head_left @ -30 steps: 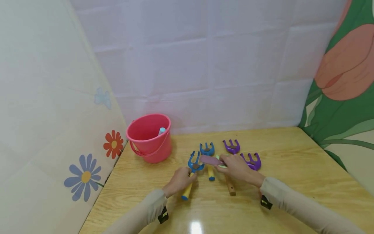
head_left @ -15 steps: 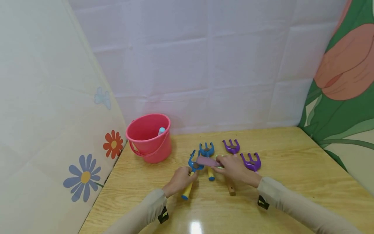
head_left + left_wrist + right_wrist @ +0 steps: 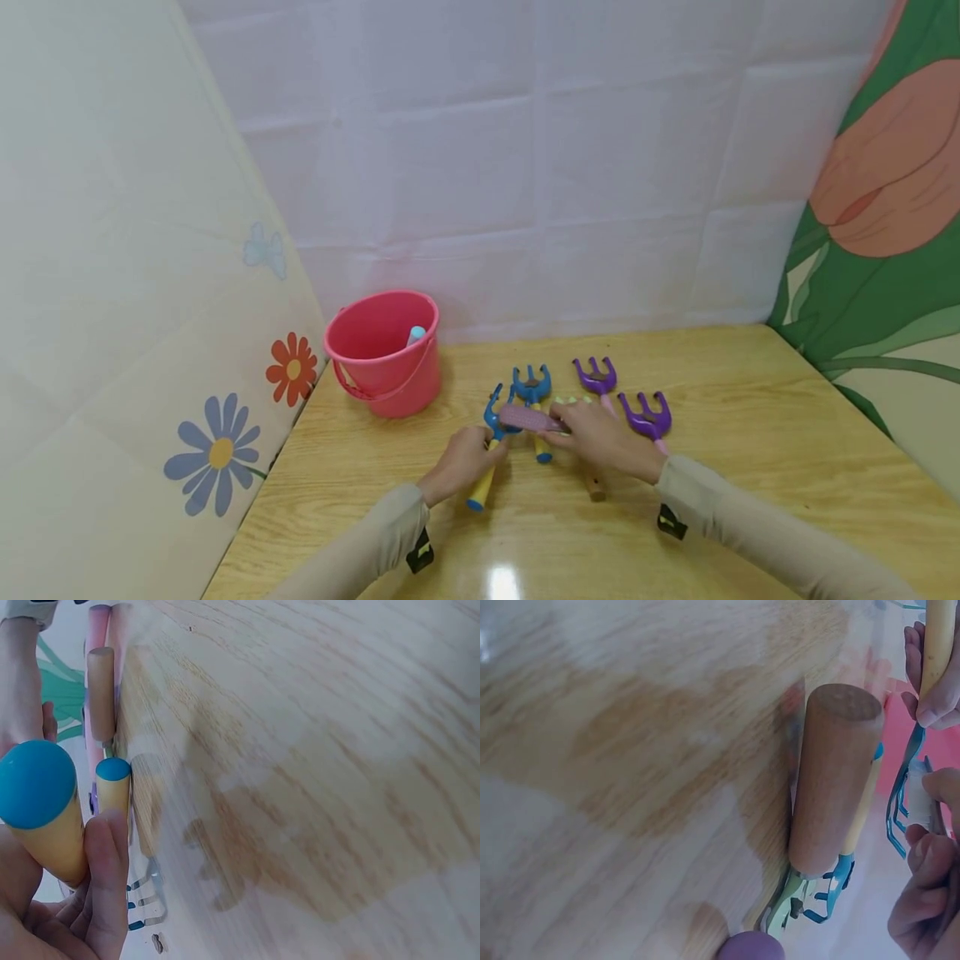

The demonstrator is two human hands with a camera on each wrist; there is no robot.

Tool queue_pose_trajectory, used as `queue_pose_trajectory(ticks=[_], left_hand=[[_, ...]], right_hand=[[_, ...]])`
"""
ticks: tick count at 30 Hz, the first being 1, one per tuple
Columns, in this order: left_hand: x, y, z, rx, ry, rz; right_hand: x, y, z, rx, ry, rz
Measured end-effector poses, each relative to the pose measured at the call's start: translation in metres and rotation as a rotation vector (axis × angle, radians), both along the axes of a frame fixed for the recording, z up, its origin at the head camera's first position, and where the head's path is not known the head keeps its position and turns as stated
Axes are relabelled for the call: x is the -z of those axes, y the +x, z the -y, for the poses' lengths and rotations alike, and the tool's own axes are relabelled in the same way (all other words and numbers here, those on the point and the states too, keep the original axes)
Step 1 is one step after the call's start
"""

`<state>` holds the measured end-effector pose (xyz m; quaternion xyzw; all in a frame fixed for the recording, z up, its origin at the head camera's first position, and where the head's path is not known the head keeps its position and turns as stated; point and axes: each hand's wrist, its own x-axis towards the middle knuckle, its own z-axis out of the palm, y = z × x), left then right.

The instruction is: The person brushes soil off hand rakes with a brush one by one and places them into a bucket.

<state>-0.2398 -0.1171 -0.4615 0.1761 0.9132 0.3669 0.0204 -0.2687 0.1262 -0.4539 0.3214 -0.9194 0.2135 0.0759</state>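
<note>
My left hand point(image 3: 459, 462) grips the yellow handle of a blue three-pronged hand rake point(image 3: 493, 423), its tines pointing away and a little off the table. In the left wrist view, fingers curl around that handle point(image 3: 56, 847) near its blue end cap. Between thumb and fingers, my right hand point(image 3: 598, 435) holds a mauve-backed brush point(image 3: 531, 418) across the rake's head. Pale bristles point(image 3: 918, 796) face the tines in the right wrist view; whether they touch is hard to tell. A second blue rake point(image 3: 531, 386) lies just behind.
A wooden-handled green rake point(image 3: 596, 487) lies partly under my right hand. Two purple rakes point(image 3: 597, 380) with pink handles lie farther right. At the back left stands a pink bucket point(image 3: 405, 392) with a light-blue-ended object point(image 3: 416, 335) inside. Cloth walls border the wooden table point(image 3: 735, 392).
My right hand has shifted slightly left with the brush, which now lies over the held rake's head. More of the green rake's tines show. The left hand has hardly moved.
</note>
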Motion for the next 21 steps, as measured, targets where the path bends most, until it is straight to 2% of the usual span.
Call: queue_pose_trajectory(ticks=[9,15,21], left_hand=[[0.0021,-0.0011,0.0005,-0.019,-0.014,0.005],[0.0042,-0.0012,0.0018,-0.019,-0.014,0.007],[0.0041,-0.0009,0.0009,-0.007,-0.011,-0.010]], right_hand=[[-0.0023,0.0011,0.0002,0.069,0.033,-0.039],[-0.0013,0.0003,-0.0021,0.071,0.012,-0.084],[-0.0040,0.0013,-0.0004,0.053,-0.010,-0.048]])
